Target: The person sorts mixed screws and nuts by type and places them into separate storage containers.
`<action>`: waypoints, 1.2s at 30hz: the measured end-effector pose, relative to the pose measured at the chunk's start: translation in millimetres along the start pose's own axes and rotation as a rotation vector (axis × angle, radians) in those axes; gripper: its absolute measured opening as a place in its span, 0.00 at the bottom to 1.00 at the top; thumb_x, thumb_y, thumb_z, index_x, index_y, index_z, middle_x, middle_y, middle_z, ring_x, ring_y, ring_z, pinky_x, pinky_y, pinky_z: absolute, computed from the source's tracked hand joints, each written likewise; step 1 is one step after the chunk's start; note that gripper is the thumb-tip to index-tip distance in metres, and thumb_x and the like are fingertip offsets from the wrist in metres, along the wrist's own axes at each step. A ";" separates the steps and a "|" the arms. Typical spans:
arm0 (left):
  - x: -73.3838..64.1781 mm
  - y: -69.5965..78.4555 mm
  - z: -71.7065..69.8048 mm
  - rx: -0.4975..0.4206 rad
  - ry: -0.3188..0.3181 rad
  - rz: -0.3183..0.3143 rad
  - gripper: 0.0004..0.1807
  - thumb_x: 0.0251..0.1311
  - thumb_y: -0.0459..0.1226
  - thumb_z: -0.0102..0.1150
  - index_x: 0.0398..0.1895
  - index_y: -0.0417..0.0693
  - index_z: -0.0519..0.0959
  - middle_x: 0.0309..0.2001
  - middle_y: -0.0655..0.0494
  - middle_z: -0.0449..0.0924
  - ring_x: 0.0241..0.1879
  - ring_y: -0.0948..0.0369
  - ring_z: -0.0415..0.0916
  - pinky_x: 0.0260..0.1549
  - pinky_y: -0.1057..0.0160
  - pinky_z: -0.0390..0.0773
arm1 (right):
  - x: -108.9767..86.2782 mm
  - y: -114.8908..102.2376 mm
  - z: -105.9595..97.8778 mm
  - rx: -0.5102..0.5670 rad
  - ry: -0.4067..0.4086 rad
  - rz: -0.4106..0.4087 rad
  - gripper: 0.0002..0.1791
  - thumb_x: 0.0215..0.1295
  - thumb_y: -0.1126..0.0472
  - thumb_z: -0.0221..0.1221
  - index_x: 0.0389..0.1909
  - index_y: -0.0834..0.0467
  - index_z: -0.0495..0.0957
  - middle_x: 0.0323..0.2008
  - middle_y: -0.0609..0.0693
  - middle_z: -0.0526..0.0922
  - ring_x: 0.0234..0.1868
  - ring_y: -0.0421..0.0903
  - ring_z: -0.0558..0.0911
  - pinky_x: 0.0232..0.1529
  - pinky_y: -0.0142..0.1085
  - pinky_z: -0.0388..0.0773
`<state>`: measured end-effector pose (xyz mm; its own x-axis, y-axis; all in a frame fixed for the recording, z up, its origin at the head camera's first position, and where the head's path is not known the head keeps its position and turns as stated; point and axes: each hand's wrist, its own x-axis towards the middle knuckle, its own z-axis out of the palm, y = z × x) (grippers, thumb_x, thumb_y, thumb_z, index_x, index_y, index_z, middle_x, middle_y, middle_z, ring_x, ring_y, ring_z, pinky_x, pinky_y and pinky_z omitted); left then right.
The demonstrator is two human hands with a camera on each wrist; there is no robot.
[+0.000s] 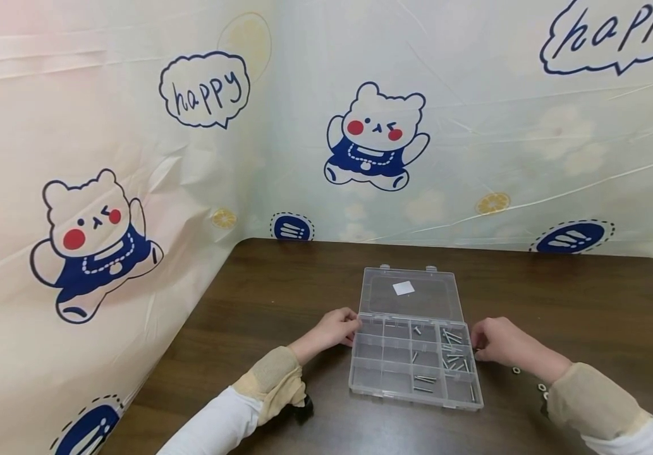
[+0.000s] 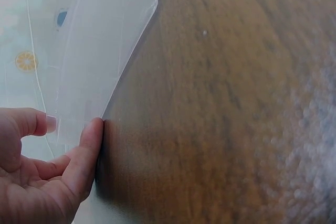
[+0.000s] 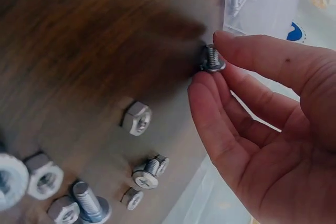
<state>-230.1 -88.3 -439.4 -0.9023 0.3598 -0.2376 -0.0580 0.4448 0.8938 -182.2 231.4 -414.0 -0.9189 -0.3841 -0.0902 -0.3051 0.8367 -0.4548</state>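
Brown table (image 1: 280,284), lower frame; printed cloth (image 1: 303,126) above. Box (image 1: 397,355) between left hand (image 1: 336,327), gripping its edge, and right hand (image 1: 499,341), pinching screw (image 3: 213,60).

The word "happy" (image 1: 209,91) stands in two speech bubbles (image 1: 205,117) on the cloth (image 1: 474,139). Blue ovals (image 1: 307,230) there bear white exclamation marks (image 1: 290,229).

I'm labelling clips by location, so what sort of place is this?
Probably a makeshift indoor tabletop workspace: a wood-grained table, a cartoon-printed backdrop behind it, and a clear compartment box with screws.
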 end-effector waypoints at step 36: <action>0.6 0.2 0.7 0.015 0.013 -0.008 0.11 0.60 0.32 0.50 0.39 0.29 0.71 0.25 0.51 0.71 0.22 0.63 0.72 0.26 0.62 0.82 | 12.6 -45.9 -12.2 -0.030 0.425 -0.258 0.09 0.46 0.77 0.61 0.25 0.61 0.80 0.29 0.48 0.74 0.28 0.41 0.75 0.28 0.33 0.80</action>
<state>-230.4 -87.4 -439.6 -0.9073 0.3453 -0.2398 -0.0589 0.4603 0.8858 -182.9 193.0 -383.5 -0.8315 -0.3922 0.3934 -0.5369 0.7489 -0.3883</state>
